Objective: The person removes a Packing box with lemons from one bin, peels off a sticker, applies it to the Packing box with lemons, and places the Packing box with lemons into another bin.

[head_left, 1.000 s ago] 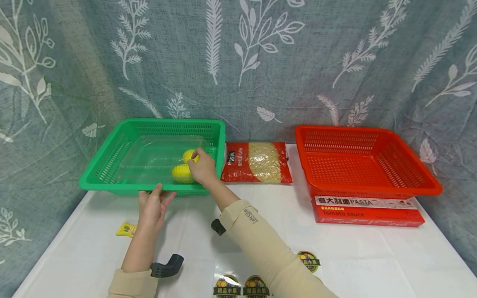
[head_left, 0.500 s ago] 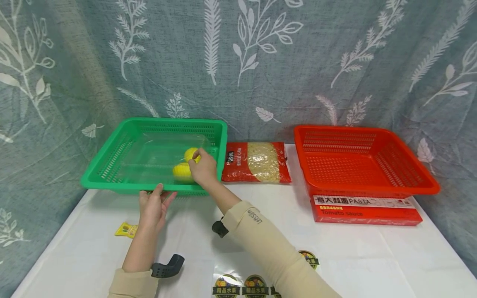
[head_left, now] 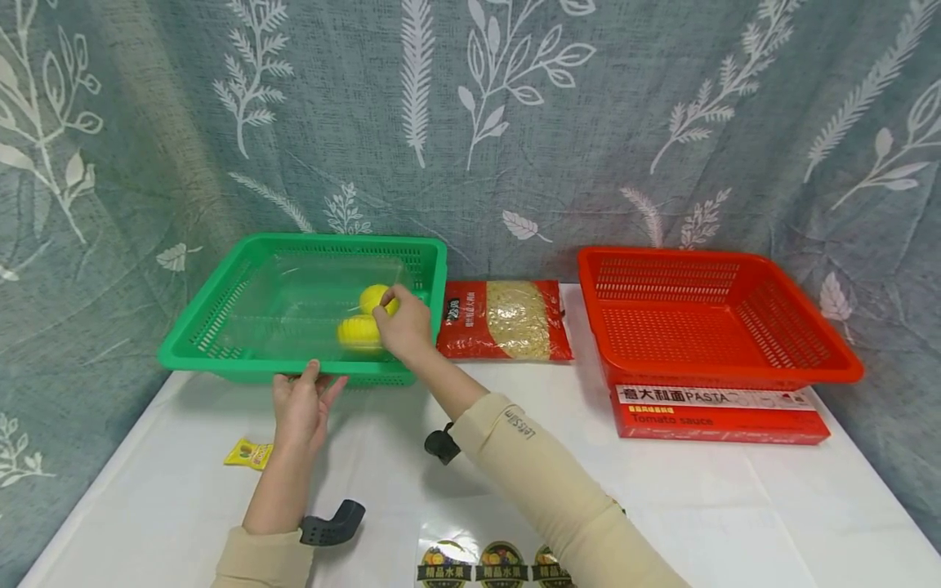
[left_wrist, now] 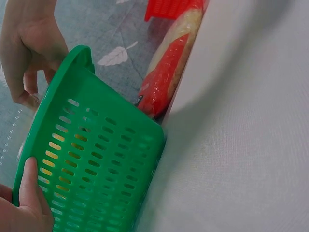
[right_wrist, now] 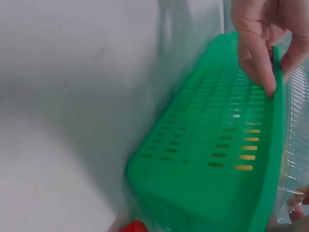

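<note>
Three round labels (head_left: pixel 501 565) on a clear sheet (head_left: pixel 466 531) lie nearest us, at the lower edge of the white table (head_left: pixel 720 506), with a beige sleeve (head_left: pixel 559 498) stretched across their right side. Next we see a black curved fitting (head_left: pixel 334 525) beside the left wrist and, a little farther on, a small yellow packet (head_left: pixel 248 453) whose end the left forearm hides. Across to the right is a red carton (head_left: pixel 720 418) printed "PASTA" and "Tomato sauce".

Beyond these, the left hand (head_left: pixel 301 408) grips the front rim of the green basket (head_left: pixel 243 369), thumb against the outer wall and fingers over the edge. Inside that basket we find a clear plastic box (head_left: pixel 294 286); toward its right end sit two yellow fruits, the front one (head_left: pixel 359 334) just before the rear one (head_left: pixel 376 299). Beside them the right hand (head_left: pixel 406 325) pinches the box's right edge between thumb and finger.

Just right of the green basket lies a red bag of pasta (head_left: pixel 507 320). Well apart from it, the red basket (head_left: pixel 728 376) stands above and behind the carton, and behind everything we see a grey-green curtain (head_left: pixel 353 122) patterned with white leaves.
</note>
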Demonstrator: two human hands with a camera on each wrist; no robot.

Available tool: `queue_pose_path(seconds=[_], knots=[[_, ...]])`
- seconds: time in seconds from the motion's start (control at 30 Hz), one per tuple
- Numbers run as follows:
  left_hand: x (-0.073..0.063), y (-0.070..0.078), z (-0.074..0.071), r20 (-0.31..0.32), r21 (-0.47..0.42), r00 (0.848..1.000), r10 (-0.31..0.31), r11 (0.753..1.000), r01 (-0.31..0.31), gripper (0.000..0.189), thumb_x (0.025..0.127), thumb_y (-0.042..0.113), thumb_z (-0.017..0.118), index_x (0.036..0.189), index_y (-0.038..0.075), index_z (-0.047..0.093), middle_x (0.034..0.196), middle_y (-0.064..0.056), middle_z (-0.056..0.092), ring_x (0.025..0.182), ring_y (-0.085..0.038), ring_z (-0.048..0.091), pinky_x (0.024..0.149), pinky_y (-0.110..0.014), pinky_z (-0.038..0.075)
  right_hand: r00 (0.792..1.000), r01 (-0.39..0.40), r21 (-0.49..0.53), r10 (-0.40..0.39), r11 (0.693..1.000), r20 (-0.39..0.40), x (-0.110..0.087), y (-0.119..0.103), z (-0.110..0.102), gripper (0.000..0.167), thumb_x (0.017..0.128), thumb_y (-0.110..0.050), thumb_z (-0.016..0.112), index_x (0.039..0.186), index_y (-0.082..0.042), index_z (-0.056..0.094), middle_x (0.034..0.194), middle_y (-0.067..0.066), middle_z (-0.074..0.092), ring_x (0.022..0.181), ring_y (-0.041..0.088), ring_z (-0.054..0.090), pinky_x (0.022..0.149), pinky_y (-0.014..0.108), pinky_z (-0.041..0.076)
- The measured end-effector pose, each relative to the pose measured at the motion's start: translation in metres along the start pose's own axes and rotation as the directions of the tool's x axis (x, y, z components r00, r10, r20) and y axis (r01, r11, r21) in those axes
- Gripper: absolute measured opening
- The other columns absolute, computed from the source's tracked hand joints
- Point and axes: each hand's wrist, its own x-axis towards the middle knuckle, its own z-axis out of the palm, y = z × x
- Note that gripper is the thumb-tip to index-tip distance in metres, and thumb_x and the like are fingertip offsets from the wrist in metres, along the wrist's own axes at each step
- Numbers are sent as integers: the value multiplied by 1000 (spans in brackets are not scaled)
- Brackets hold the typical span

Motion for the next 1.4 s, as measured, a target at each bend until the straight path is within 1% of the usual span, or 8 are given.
queue_pose_path(seconds=[0.33, 0.57, 0.7, 0.77, 0.97, 1.2, 1.3, 1.4], knots=[[1, 0, 1, 2, 18, 1000, 15, 1000, -15, 41, 100, 16, 29, 135, 6, 10, 115, -4, 37, 94, -7, 50, 87, -22, 45, 999, 33, 63, -35, 997, 33, -2, -6, -19, 5, 90, -11, 53, 94, -7, 53, 54, 2, 42, 39, 15, 46, 37, 19, 34], [3, 0, 1, 3, -2, 1000, 29, 1000, -29, 40, 100, 16, 30, 132, 4, 11, 112, -5, 37, 91, -7, 50, 85, -21, 46, 999, 13, 102, -17, 995, 37, -5, -12, -29, 6, 90, -10, 53, 94, -7, 54, 77, 11, 54, 59, 35, 63, 44, 23, 48], [3, 0, 1, 1, 8, 999, 33, 999, -33, 38, 99, 17, 31, 130, 4, 12, 109, -5, 37, 92, -7, 50, 86, -21, 45, 998, -17, 136, 10, 991, 55, -6, -12, -36, 6, 90, -11, 54, 95, -8, 54, 72, 6, 47, 60, 37, 62, 53, 31, 54], [2, 0, 1, 4, 18, 999, 33, 999, -33, 38, 100, 18, 31, 129, 3, 12, 108, -4, 36, 92, -8, 50, 87, -22, 45, 998, -29, 140, 20, 990, 63, -6, -12, -39, 6, 90, -11, 54, 96, -8, 54, 66, 5, 41, 59, 36, 62, 57, 35, 55], [2, -1, 0, 17, 35, 999, 44, 998, -44, 38, 99, 18, 30, 129, 4, 12, 110, -5, 36, 94, -8, 50, 89, -23, 44, 998, -31, 152, 22, 988, 58, -7, -12, -51, 7, 90, -12, 53, 96, -8, 54, 71, 5, 41, 48, 30, 57, 60, 39, 55], [3, -2, -2, 30, 29, 998, 55, 998, -56, 38, 99, 18, 31, 129, 4, 12, 110, -5, 36, 92, -9, 51, 88, -22, 45, 997, -22, 187, 9, 982, 71, -10, -12, -67, 8, 90, -9, 52, 97, -8, 56, 96, 13, 49, 43, 24, 51, 57, 35, 55], [3, -2, -2, 33, 26, 998, 54, 998, -55, 35, 99, 18, 32, 127, 6, 15, 109, -5, 36, 90, -8, 52, 87, -23, 46, 996, 8, 173, -22, 985, 83, -11, -11, -75, 12, 90, -9, 51, 100, -6, 56, 84, 9, 48, 37, 15, 40, 56, 33, 55], [3, -3, -2, 27, 31, 998, 54, 998, -54, 27, 99, 17, 33, 121, 10, 19, 107, -5, 36, 88, -8, 53, 85, -22, 47, 994, 39, 155, -53, 987, 93, -12, -10, -83, 14, 90, -8, 49, 101, -4, 56, 67, 5, 35, 38, 9, 29, 54, 28, 54]])
